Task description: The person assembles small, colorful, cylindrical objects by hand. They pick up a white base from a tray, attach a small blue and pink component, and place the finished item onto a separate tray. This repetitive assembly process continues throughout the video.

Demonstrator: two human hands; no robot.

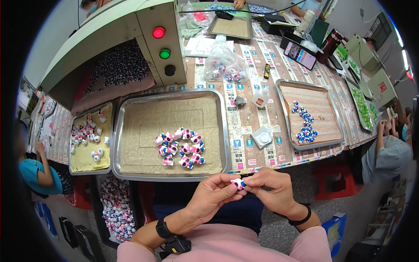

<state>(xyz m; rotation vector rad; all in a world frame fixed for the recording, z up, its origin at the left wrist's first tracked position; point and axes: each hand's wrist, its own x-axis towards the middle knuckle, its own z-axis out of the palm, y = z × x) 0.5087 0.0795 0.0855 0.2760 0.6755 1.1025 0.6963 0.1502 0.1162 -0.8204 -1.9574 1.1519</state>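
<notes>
In front of my body, just off the table's near edge, both hands meet at a small white figurine (236, 182) with dark and blue patches. My left hand (211, 192) pinches it between thumb and fingers. The fingertips of my right hand (274, 191) are closed at its blue end; whether they grip a separate small piece cannot be made out. Beyond my left hand, several finished-looking white, pink and blue figurines (185, 148) stand grouped on the large metal tray (131, 131). Small blue-and-white parts (307, 126) lie in a curved line on the right tray (286, 94).
A yellow-lined tray (89, 163) at left holds white-and-pink pieces. Behind it stands a pale machine (166, 26) with lit buttons. A clear bag (224, 63), white bottle (261, 97), white square dish (262, 137) and propped phone (300, 56) are on the table. A full crate (115, 209) sits below.
</notes>
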